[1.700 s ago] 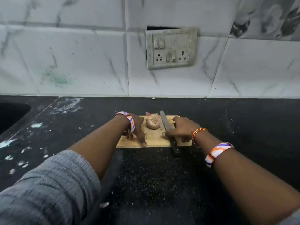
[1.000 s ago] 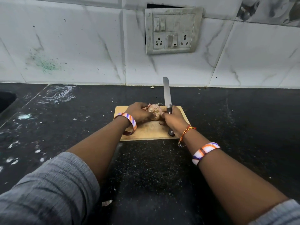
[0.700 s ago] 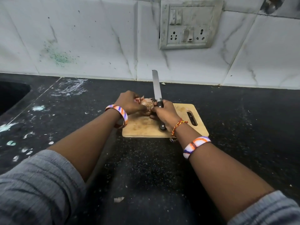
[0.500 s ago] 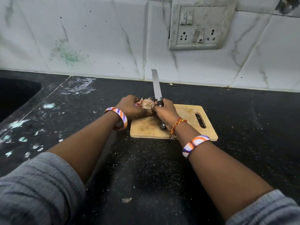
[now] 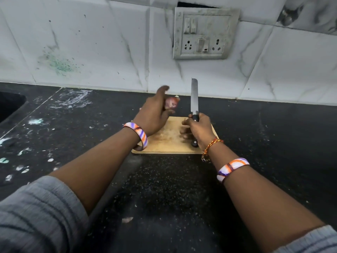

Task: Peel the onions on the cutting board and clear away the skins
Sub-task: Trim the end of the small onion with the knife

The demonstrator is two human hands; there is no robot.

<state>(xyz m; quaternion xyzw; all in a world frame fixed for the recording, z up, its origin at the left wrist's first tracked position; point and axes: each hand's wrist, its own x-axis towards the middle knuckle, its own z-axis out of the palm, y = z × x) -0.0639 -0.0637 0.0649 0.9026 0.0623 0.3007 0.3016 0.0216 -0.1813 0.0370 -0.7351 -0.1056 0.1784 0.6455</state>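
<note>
A wooden cutting board (image 5: 169,141) lies on the black counter. My left hand (image 5: 155,114) is raised above the board's far left corner and grips a reddish onion (image 5: 171,103), blurred by motion, its index finger sticking up. My right hand (image 5: 197,129) is over the board's right half, closed around the black handle of a knife (image 5: 194,96) whose blade points up and away toward the wall. No loose onion lies on the bare part of the board.
The black speckled counter (image 5: 164,189) carries white and green smears at the left and a small scrap of skin (image 5: 127,219) near me. A dark sink edge (image 5: 9,105) is at far left. A socket panel (image 5: 205,33) sits on the white tiled wall.
My left hand has lifted the onion up and away from the knife, toward the wall. My right hand with the knife has stayed over the board. The camera view shifted.
</note>
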